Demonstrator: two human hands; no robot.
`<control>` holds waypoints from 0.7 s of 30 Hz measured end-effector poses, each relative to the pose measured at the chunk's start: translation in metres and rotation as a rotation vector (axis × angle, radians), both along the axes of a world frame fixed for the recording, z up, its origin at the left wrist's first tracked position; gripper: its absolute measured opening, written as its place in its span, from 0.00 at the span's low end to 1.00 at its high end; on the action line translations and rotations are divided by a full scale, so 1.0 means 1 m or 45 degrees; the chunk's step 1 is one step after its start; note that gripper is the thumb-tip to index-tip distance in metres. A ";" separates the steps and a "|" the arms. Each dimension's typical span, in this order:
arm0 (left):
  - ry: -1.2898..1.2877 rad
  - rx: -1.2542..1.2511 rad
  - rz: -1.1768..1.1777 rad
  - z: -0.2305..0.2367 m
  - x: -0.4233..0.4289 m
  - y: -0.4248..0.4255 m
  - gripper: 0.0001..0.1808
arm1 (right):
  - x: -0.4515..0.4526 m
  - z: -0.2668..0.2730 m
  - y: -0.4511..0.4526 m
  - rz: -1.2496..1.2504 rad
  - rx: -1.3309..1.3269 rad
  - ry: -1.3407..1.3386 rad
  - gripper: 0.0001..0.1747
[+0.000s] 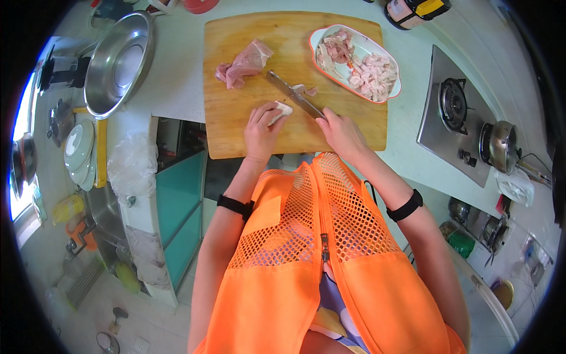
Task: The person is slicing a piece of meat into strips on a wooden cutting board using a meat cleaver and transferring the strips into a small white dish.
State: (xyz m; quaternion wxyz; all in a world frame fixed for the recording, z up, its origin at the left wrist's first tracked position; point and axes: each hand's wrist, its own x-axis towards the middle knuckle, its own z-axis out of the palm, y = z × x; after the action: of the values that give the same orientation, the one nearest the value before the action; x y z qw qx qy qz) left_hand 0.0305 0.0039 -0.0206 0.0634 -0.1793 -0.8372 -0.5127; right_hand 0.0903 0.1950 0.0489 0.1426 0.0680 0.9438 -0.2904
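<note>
My right hand [344, 132] grips the handle of a kitchen knife [294, 94], whose blade slants up and left over a wooden cutting board [247, 119]. Under the fingers of my left hand [264, 128] is a small pale piece of meat [281, 111], held on the board left of the blade. Thin cut slices [306, 90] lie just beyond the blade. A larger chunk of raw meat [244, 64] rests on the board's far left part. At the far right, a white dish with a red rim [365, 43] holds two heaps of cut meat, one pinker, the other paler.
A large steel basin [142, 57] stands on the counter to the left. To the right is a gas stove [442, 141] with a steel pot [499, 146]. A dark bottle [404, 15] stands behind the dish. Plates [79, 141] and a sink [106, 208] are farther left.
</note>
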 end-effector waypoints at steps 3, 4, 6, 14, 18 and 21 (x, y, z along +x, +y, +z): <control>0.214 -0.240 -0.111 0.003 0.000 -0.006 0.12 | 0.014 -0.001 0.008 -0.097 -0.059 0.045 0.12; 0.249 -0.258 -0.132 0.002 0.001 -0.006 0.12 | 0.019 0.002 0.009 -0.056 -0.014 0.058 0.11; 0.278 -0.278 -0.159 -0.001 0.001 -0.008 0.12 | 0.027 0.005 0.013 -0.020 0.027 0.065 0.11; 0.240 -0.333 -0.238 -0.015 -0.006 -0.011 0.12 | 0.042 0.039 0.012 0.372 0.425 -0.013 0.12; 0.238 -0.297 -0.244 -0.016 -0.009 -0.010 0.11 | 0.033 0.049 0.006 0.408 0.484 -0.039 0.11; 0.178 -0.282 -0.235 -0.015 -0.011 -0.010 0.10 | 0.024 0.050 0.004 0.476 0.502 -0.055 0.10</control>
State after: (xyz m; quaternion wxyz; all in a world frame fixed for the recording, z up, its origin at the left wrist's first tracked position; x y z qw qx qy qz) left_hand 0.0197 -0.0065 -0.0355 0.0541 -0.2966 -0.8622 -0.4072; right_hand 0.1147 0.1989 0.0984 0.1977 -0.0748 0.9750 -0.0682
